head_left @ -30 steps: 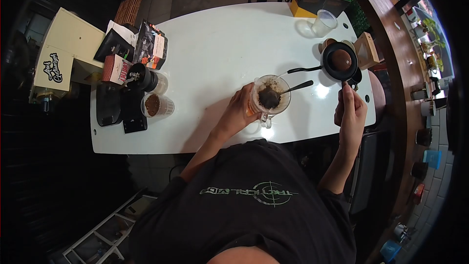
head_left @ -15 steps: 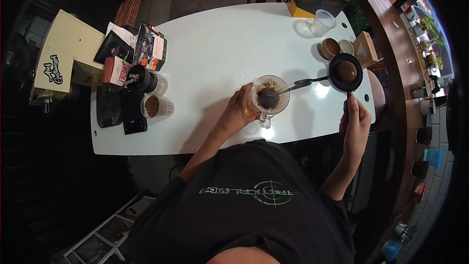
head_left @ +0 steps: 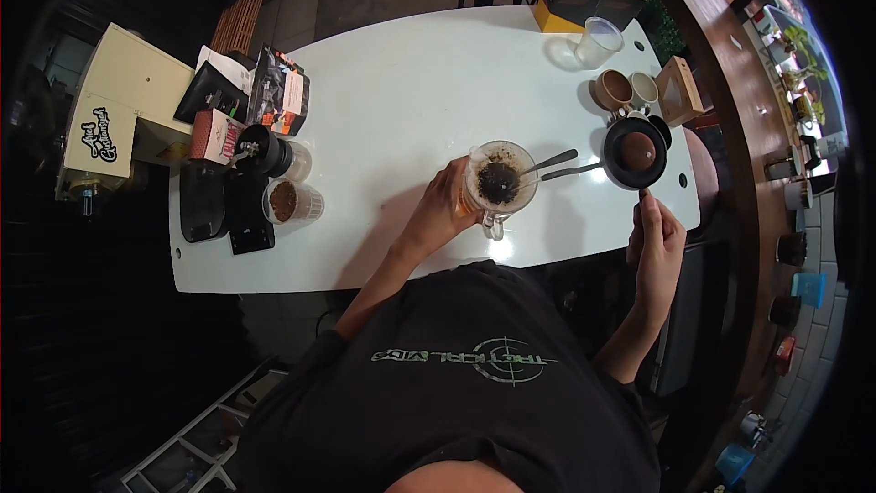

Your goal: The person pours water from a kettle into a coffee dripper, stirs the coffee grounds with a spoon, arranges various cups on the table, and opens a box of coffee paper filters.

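My left hand [head_left: 444, 205] is wrapped round the side of a clear glass cup [head_left: 494, 225] with a handle. Dark wet grounds [head_left: 498, 182] lie in a pale filter at its top, and a dark spoon [head_left: 552, 161] leans out to the right. Held up by my right hand [head_left: 655, 230] is a black kettle [head_left: 636, 154] with a brown, shiny lid. My fingers are closed at the kettle's near side. Its thin spout [head_left: 573, 170] points left at the filter, below the spoon, and a fine stream seems to reach the grounds.
Behind the kettle stand a brown cup [head_left: 613, 89], a pale cup [head_left: 643, 89] and a wooden stand [head_left: 680, 91]. A clear plastic cup [head_left: 599, 43] is farther back. At left on the white table [head_left: 392, 82] are a grinder [head_left: 263, 150], a cup of brown grounds [head_left: 294, 202] and a bag [head_left: 280, 91].
My right hand and the kettle first moved slightly right and nearer, then back left. The spout went from above the spoon to below it. My left hand has stayed on the glass cup.
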{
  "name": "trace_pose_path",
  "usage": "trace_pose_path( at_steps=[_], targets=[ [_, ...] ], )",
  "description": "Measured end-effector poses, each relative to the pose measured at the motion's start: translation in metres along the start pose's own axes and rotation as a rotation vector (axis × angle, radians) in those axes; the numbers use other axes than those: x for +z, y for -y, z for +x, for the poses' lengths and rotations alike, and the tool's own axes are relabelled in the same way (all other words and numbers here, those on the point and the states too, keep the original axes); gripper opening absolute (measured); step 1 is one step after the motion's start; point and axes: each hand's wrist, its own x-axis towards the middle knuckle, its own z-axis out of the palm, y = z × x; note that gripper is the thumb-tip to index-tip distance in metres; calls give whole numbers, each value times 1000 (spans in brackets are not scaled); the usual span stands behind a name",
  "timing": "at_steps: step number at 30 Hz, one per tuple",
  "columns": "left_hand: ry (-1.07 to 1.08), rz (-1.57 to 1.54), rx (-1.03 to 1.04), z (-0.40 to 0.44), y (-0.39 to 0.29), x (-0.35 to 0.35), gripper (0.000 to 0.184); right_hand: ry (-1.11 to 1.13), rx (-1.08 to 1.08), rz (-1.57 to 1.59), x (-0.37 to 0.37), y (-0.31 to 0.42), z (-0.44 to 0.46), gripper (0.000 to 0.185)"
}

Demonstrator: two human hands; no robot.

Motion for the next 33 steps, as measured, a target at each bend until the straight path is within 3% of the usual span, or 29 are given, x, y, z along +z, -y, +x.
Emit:
trace_pose_path(
  at_steps=[33],
  targets=[
    [-12, -62, -13, -1, 6, 4, 92, 87, -76, -27, 28, 11, 34, 40]
  ],
)
